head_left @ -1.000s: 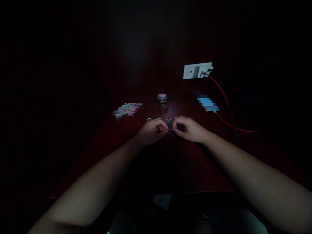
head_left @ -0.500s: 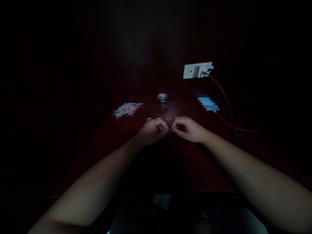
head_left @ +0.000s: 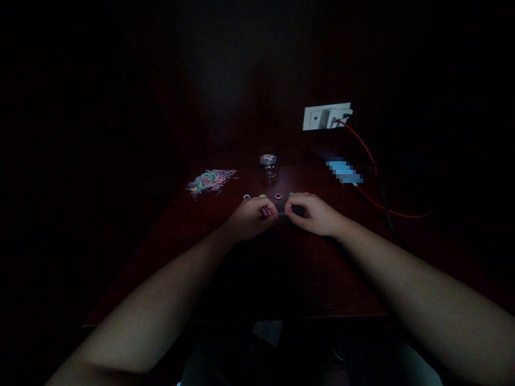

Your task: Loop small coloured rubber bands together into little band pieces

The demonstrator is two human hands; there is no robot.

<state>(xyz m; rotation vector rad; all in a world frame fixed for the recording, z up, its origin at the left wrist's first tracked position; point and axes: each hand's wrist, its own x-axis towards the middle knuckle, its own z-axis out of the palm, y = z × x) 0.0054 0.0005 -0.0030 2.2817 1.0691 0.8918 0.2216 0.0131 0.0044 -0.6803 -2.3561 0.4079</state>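
Between my two hands a thin, pale rubber band [head_left: 281, 214] is stretched over a short gap. My left hand [head_left: 254, 216] pinches one end of it between thumb and fingertips. The other end is in the pinch of my right hand [head_left: 309, 213]. Just beyond the hands lies a row of small coloured hair ties: a blue one [head_left: 247, 197], a yellow one [head_left: 263, 196], a pink one [head_left: 278, 197] and a green one [head_left: 292, 194], partly covered by the fingers. A heap of loose, multicoloured bands [head_left: 211, 182] lies farther left.
Behind the row stands a small clear jar [head_left: 267, 166] with a lid. A blurred-out blue device [head_left: 344, 170] lies at the right, joined by a red cable [head_left: 364, 145] to a charger in the wall socket [head_left: 316, 118]. The dark red table [head_left: 257, 279] is dimly lit.
The gap between my fingertips has widened very slightly, and the band's strands show a little more clearly. Everything else stays in place.
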